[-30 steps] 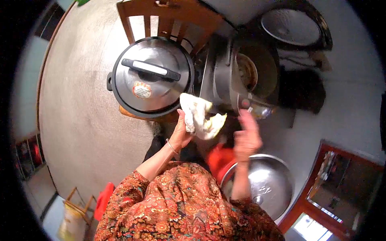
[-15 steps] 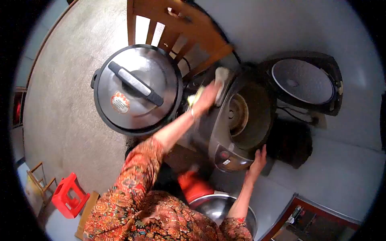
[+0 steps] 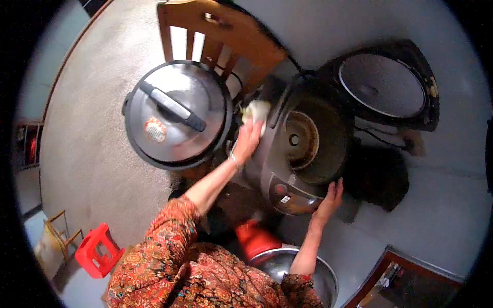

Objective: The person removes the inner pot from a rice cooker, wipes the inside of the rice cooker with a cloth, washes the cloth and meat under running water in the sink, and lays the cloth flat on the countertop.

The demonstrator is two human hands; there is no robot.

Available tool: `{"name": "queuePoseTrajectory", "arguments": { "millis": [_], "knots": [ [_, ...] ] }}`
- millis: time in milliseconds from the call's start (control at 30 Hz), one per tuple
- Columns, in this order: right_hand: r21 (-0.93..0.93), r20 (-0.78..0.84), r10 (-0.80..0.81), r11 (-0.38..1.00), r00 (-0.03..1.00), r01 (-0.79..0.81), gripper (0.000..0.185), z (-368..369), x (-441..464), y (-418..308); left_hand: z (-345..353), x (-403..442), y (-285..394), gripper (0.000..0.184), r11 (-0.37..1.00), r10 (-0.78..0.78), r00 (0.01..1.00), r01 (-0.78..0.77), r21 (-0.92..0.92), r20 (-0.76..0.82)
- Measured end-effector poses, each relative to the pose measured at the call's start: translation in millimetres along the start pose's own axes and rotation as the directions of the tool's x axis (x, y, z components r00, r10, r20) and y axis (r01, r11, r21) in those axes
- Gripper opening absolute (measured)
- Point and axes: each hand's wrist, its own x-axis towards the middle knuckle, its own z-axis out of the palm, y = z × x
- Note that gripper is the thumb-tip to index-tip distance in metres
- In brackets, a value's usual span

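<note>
Red stool: seen on the floor at far left, well apart from both hands
Lidded pot: placed just left of the cooker, its lid on; it could be nudged if the left elbow were swung wide, since little room is left between
Wooden chair: its slatted back is seen behind the pot; whether the pot is borne by its seat cannot be told
Left hand: stretched forward, with the cloth gripped beneath the fingers
Cloth: bunched, pale, held at the cooker's left outer side; a loose fold could be snagged there, or the wad could slip if gripped too lightly
Cooker: uncovered, a round stained plate seen inside; it could be shifted or tipped if pushed harder from one side than it is braced on the other
Metal basin: set below the cooker, partly hidden by the right arm; it could be knocked by that forearm
Right hand: laid along the cooker's front right edge, fingers extended, nothing clenched; steadying could be lost if the fingertips slid
Raised lid: tilted back at right; it could be dropped shut if the body were jolted
</note>
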Motion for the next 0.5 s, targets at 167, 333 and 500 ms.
{"name": "queuePoseTrajectory", "arguments": {
  "millis": [167,333,500],
  "knots": [
    [0.065,0.053,0.019,0.998,0.998,-0.023,0.048,-3,8,10,-7,-107,-14,0.036,0.997,-0.078,0.973,0.075,-0.025,-0.216],
    [0.074,0.057,-0.008,0.997,0.998,0.004,0.055,-5,8,7,-29,-204,-22,0.031,0.873,-0.399,0.882,0.449,-0.190,0.249],
    [0.521,-0.064,0.134,0.850,0.989,-0.081,0.058,-15,-29,14,-154,-209,29,0.050,0.120,-0.424,0.814,0.485,-0.866,0.397]
  ]
}}
